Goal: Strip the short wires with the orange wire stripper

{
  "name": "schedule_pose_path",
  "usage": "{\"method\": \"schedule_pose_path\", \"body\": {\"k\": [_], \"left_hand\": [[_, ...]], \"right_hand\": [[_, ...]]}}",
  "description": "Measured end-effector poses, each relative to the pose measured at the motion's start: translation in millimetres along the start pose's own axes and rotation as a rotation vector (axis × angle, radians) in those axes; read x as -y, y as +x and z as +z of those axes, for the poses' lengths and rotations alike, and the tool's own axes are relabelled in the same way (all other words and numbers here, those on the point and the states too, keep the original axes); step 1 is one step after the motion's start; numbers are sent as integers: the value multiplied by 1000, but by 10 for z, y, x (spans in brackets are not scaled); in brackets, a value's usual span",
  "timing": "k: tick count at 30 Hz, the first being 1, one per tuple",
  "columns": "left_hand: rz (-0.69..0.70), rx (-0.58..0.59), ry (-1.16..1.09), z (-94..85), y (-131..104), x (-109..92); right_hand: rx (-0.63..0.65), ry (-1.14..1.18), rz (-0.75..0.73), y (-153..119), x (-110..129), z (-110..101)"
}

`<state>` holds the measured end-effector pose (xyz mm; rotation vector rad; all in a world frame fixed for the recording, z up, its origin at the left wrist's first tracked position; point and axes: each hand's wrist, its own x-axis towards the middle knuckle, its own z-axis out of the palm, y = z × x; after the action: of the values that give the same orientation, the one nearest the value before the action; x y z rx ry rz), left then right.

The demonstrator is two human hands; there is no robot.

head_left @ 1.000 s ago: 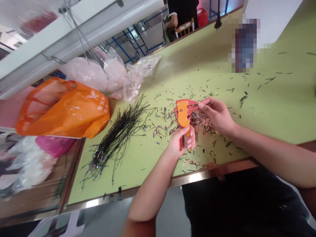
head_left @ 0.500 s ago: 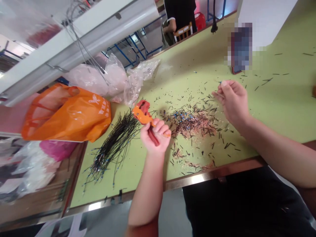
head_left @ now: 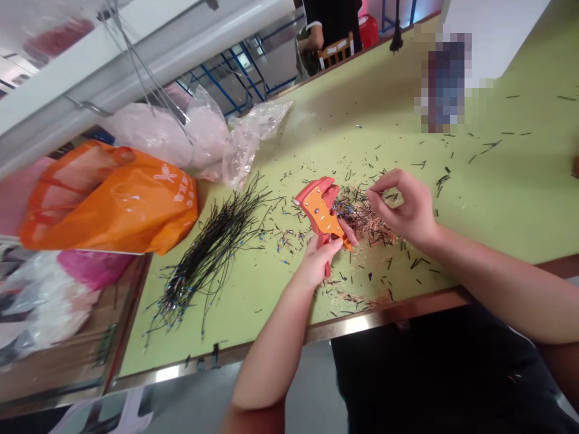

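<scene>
Head view: our left hand (head_left: 319, 258) grips the orange wire stripper (head_left: 322, 211) above the scrap pile (head_left: 367, 222). Right hand (head_left: 404, 205) pinches closed; the piece between its fingertips is too small to identify.

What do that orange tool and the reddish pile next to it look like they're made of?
The orange tool in the left hand looks like painted or plastic-coated metal: flat, matte plates with small rivet-like dots. The reddish pile near the right hand looks like bare copper strands, fine and glinting, mixed with dark insulation bits.
</scene>
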<state>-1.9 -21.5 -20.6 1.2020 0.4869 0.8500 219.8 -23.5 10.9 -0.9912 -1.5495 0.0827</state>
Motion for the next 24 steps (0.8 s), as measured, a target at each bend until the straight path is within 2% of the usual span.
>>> {"method": "schedule_pose_path", "body": {"k": [3, 8, 24], "left_hand": [[-16, 31, 127, 3, -35, 31], [-61, 94, 163, 58, -54, 31], [-171, 149, 27, 108, -50, 3]], "right_hand": [[29, -21, 9, -3, 16, -13], [67, 10, 51, -29, 31, -16], [77, 53, -5, -30, 42, 25]]}}
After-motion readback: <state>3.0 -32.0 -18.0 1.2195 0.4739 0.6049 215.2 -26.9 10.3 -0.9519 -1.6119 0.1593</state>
